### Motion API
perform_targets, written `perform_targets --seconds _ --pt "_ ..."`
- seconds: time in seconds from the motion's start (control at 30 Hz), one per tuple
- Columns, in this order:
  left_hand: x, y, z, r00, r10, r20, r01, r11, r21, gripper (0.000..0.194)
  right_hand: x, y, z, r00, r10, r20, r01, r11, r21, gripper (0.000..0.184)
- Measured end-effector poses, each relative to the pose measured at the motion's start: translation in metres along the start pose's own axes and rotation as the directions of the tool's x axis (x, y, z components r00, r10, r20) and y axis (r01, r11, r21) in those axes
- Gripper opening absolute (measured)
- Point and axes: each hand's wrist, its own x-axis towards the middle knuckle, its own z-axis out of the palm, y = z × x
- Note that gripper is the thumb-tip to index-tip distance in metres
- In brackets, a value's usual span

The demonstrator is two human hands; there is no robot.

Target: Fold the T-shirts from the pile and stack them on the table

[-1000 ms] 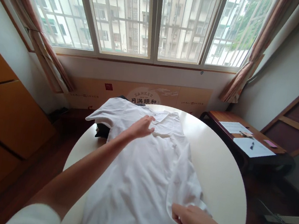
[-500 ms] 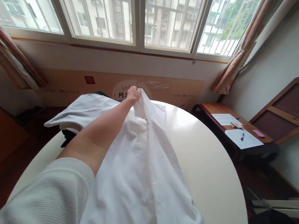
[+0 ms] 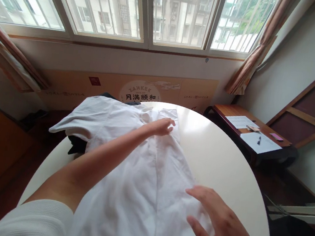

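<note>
"Firstly, from the head view, where is the shirt (image 3: 119,190)?"

"On the round table (image 3: 223,165), spread lengthwise, collar (image 3: 146,117) at the far end. One long edge runs down its middle; the strip to the right of it appears turned inward."

"State of the hands?"

"Left hand (image 3: 164,127): near the collar, over the turned strip, fingers loosely bent, no cloth visibly pinched. Right hand (image 3: 208,213): released, fingers spread, over the near right part of the shirt."

"How should laying that strip be done well, in your judgement?"

"Keep its edge straight from collar to hem, press outward with flat palms, and work out the ripples near the body. Lift the left forearm (image 3: 108,158) clear, since dragging it could skew the cloth. The dark cloth (image 3: 77,146) under the left sleeve (image 3: 74,120) may leave that corner uneven."

"Anything not verifiable?"

"Several items. The hem is cut off by the lower border. The forearm covers part of the front. The right sleeve cannot be identified. Whether the right fingertips touch the fabric cannot be told. What the dark cloth is remains unclear, most of it being covered."
</note>
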Motion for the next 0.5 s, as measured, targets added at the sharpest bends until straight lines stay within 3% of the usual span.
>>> perform_targets --seconds 0.07,0.13,0.2,0.37,0.5 --pt "0.012 0.015 0.014 0.988 0.025 0.153 -0.023 1.000 -0.014 0.042 -0.003 0.007 0.006 0.990 -0.133 -0.037 0.124 0.976 -0.181 0.054" --pt "0.029 0.021 0.022 0.982 -0.013 0.187 0.010 1.000 0.014 0.045 -0.014 0.013 0.020 0.955 -0.295 0.015 0.285 0.905 -0.315 0.065" --pt "0.047 0.021 0.025 0.982 -0.045 0.183 0.040 0.999 0.030 0.055 -0.029 0.018 0.035 0.925 -0.377 0.044 0.356 0.823 -0.443 0.069" --pt "0.076 0.014 0.031 0.975 -0.121 0.184 0.116 0.993 0.037 0.083 -0.063 0.033 0.041 0.934 -0.357 0.023 0.282 0.695 -0.662 0.066" --pt "0.095 0.010 0.040 0.977 -0.163 0.134 0.161 0.987 0.026 0.091 -0.065 0.033 0.037 0.939 -0.343 -0.004 0.261 0.722 -0.641 0.062"
